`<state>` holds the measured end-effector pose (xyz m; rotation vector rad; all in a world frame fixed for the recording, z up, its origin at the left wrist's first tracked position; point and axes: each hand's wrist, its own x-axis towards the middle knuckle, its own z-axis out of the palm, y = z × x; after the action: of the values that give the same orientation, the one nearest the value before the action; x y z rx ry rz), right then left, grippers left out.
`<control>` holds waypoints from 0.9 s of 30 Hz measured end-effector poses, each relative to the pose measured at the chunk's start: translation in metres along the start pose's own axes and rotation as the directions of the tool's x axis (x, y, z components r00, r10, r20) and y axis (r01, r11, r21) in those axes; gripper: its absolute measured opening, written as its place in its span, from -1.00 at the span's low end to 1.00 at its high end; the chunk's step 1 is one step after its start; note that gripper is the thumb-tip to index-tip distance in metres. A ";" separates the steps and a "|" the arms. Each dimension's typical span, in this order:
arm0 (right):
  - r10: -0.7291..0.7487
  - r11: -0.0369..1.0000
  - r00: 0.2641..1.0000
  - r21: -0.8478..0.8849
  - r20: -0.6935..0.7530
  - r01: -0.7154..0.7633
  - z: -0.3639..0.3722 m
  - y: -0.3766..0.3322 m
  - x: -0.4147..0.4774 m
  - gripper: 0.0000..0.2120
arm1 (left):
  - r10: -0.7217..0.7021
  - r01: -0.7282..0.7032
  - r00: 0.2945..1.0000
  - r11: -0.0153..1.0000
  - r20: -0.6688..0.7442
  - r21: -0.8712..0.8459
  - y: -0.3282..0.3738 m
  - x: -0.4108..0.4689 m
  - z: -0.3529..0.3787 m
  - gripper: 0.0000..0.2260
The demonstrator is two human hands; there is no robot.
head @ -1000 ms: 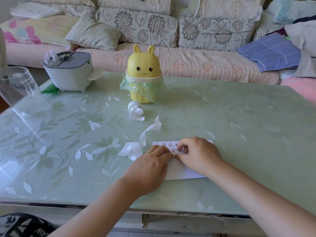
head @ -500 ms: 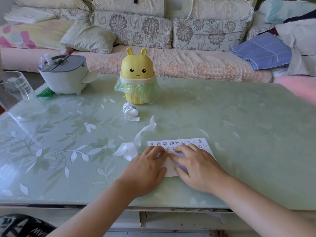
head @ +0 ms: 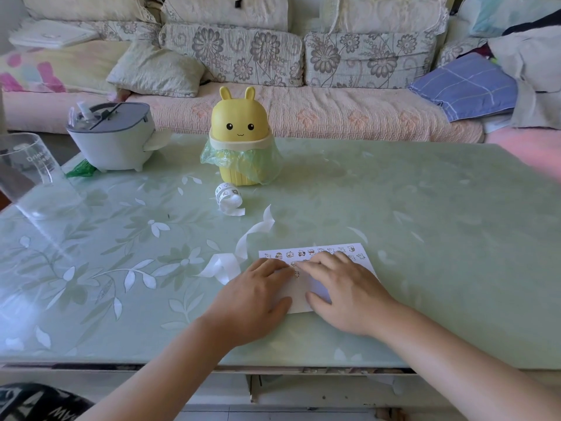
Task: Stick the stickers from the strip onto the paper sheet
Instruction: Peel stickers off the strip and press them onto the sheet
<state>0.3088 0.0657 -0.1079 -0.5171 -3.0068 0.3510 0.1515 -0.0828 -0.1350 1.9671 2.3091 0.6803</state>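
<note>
Sheet seemingly flat under right hand

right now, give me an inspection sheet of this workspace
surface: green leaf-patterned table, glossy.
job's things: paper sheet near the front edge, rows of stickers along its far edge; sticker roll lies farther back; loose white strip curls left of the sheet.
clutter: yellow bunny bin with green bag, grey-lidded container, clear cup.
hands: left hand and right hand lie flat on the sheet, fingers by the stickers.
cables: nothing seen.
surroundings: floral sofa with cushions, blue folded cloth.
</note>
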 end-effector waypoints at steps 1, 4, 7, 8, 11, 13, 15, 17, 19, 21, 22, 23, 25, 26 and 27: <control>-0.005 1.000 1.000 -0.017 0.005 0.005 0.001 -0.002 0.001 -0.47 | 0.000 0.000 1.000 1.000 0.005 0.019 0.001 0.001 0.001 -0.56; -0.020 0.996 1.000 -0.086 0.020 0.022 0.000 -0.005 0.003 -0.50 | -0.013 0.012 1.000 0.998 0.015 0.064 0.005 0.002 0.004 -0.52; -0.026 0.996 0.999 -0.083 0.031 0.028 -0.004 -0.003 0.002 -0.55 | -0.033 0.033 0.999 0.998 -0.004 0.059 0.007 0.003 0.005 -0.51; -0.024 0.997 0.999 -0.079 0.034 0.027 -0.004 -0.002 0.001 -0.56 | -0.038 0.039 0.999 0.998 -0.006 0.051 0.007 0.004 0.005 -0.51; -0.025 0.997 0.999 -0.078 0.027 0.027 -0.007 0.001 0.001 -0.62 | -0.045 0.045 0.999 0.999 0.000 0.023 0.007 0.005 0.003 -0.52; -0.010 0.998 1.000 -0.068 0.017 0.012 -0.009 0.002 0.004 -0.70 | -0.040 0.040 0.999 0.999 0.002 0.007 0.007 0.005 0.001 -0.56; 0.008 0.999 1.000 -0.039 -0.003 -0.009 -0.012 0.002 0.008 -0.75 | -0.018 0.017 0.999 1.000 -0.026 -0.024 0.007 0.005 -0.002 -0.64; 0.030 0.999 0.999 0.018 -0.037 -0.029 -0.016 -0.003 0.014 -0.75 | 0.005 -0.011 0.995 0.998 -0.099 -0.059 0.007 0.003 -0.008 -0.72; 0.050 0.996 0.997 0.080 -0.059 -0.045 -0.018 -0.010 0.023 -0.74 | 0.018 -0.030 0.980 0.998 -0.197 -0.057 0.007 0.003 -0.020 -0.76; 0.078 0.987 0.995 0.146 -0.055 -0.069 -0.020 -0.020 0.033 -0.76 | -0.005 -0.005 0.960 0.999 -0.281 -0.033 0.005 0.002 -0.036 -0.82; 0.093 0.980 0.994 0.182 -0.052 -0.082 -0.021 -0.025 0.037 -0.78 | -0.032 0.027 0.947 0.999 -0.319 -0.020 0.002 0.000 -0.043 -0.85; 0.107 0.971 0.993 0.220 -0.048 -0.094 -0.022 -0.030 0.042 -0.80 | -0.073 0.074 0.934 0.997 -0.350 -0.008 -0.002 -0.002 -0.050 -0.86; 0.125 0.948 0.992 0.298 -0.024 -0.112 -0.022 -0.041 0.048 -0.82 | -0.187 0.205 0.904 0.979 -0.385 0.006 -0.012 -0.008 -0.060 -0.84; 0.130 0.934 0.992 0.336 -0.005 -0.120 -0.021 -0.046 0.051 -0.82 | -0.264 0.280 0.884 0.960 -0.385 -0.014 -0.016 -0.011 -0.062 -0.84; 0.134 0.919 0.991 0.371 0.017 -0.130 -0.020 -0.052 0.055 -0.82 | -0.348 0.354 0.861 0.934 -0.372 -0.055 -0.019 -0.014 -0.064 -0.84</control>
<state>0.2429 0.0413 -0.0743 -0.6784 -2.7959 0.9024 0.1172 -0.1175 -0.0873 1.4471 2.7916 1.0793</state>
